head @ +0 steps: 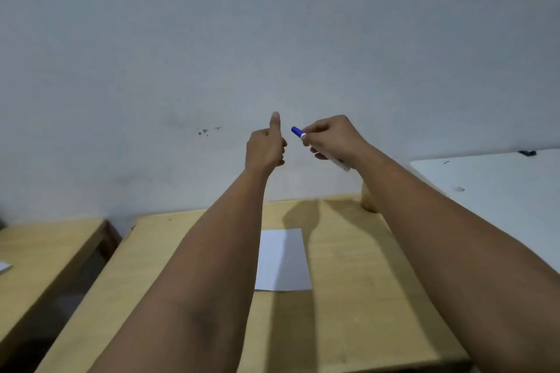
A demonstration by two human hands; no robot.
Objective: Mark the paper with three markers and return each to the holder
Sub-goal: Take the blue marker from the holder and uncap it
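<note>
The marker (315, 145) has a white barrel with a blue cap at its upper left end; the cap (296, 131) sticks out past the fingers, and the barrel's lower end shows below the palm. Any print on the barrel is too small and blurred to read.

The right hand (331, 139) is raised in front of the pale wall (272, 24), its grip clamped on the marker, fingers wrapped round the middle of the barrel so that it slants from upper left to lower right. The left hand (265, 148) is lifted just beside it, to the left of the blue cap and apart from it. Its fingers are curled into the palm with the thumb pointing straight up; this grip is closed on nothing that can be seen.

Below both forearms, a white sheet of paper (283, 260) lies flat on the light wooden tabletop (348, 281), near its middle. The sheet looks blank. The marker is held well above the paper, not touching it.

A rounded pale object (368, 200) stands at the far edge of the tabletop, mostly hidden behind the right forearm; what it is cannot be told. A second wooden surface (45, 251) sits to the left, and a white surface (491, 179) to the right.
</note>
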